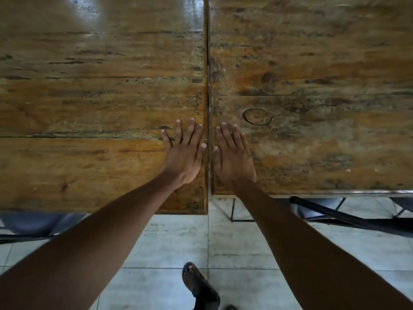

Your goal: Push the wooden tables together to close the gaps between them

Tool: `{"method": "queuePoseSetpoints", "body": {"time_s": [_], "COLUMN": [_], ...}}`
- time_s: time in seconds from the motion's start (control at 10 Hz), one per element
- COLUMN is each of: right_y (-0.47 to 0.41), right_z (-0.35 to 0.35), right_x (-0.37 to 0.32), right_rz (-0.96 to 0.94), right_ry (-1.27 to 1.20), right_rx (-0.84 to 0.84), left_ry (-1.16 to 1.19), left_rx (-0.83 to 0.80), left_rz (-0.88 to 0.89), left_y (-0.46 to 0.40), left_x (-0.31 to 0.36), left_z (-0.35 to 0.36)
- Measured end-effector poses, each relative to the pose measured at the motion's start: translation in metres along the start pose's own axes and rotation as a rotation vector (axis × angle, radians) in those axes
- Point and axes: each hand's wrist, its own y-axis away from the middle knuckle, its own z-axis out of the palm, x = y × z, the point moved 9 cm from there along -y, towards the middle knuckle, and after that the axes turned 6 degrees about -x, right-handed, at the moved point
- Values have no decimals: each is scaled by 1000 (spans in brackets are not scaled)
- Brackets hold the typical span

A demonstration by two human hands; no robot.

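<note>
Worn, varnished wood fills the upper two thirds of the frame: a left table (89,97) and a right table (312,97), met along a thin dark seam (208,86) that runs straight up from lower centre. The seam is seen as nearly shut – only a hairline shows, and the near edges are out of step, the left table's corner reaching lower in the frame than the right's. The left hand (185,153) is laid flat on the left table, fingers spread wide and nothing held; the right hand (232,155) is laid flat likewise on the right table. Each lies just beside the seam, neither nearer – so any last squeeze would be made inward, across the seam's long axis. Below, pale floor tiles (167,242) are seen, a sandalled foot (196,285) at bottom centre, and dark chair frames (335,213) under the right table.
</note>
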Motion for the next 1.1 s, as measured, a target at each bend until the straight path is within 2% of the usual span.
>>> {"method": "queuePoseSetpoints", "body": {"time_s": [0.6, 0.7, 0.8, 0.9, 1.0, 1.1], "right_y": [-4, -4, -10, -8, 8, 34], "right_z": [3, 7, 1, -13, -34, -61], "right_x": [-1, -3, -8, -21, -67, -122], "right_rz": [-5, 15, 23, 32, -15, -184], "right_ry": [-1, 24, 118, 244, 259, 310], "right_rx": [-11, -79, -240, -421, -444, -352], "left_ry": [-32, -79, -20, -52, -45, -81], "left_rx": [-9, -70, -214, -310, -274, -224], "left_rz": [-19, -55, -10, 92, 74, -46], "left_y": [-39, -40, -40, -12, 43, 100], "left_x": [-7, -9, -11, -3, -8, -26], "left_z": [-3, 2, -15, -45, -80, -111]}}
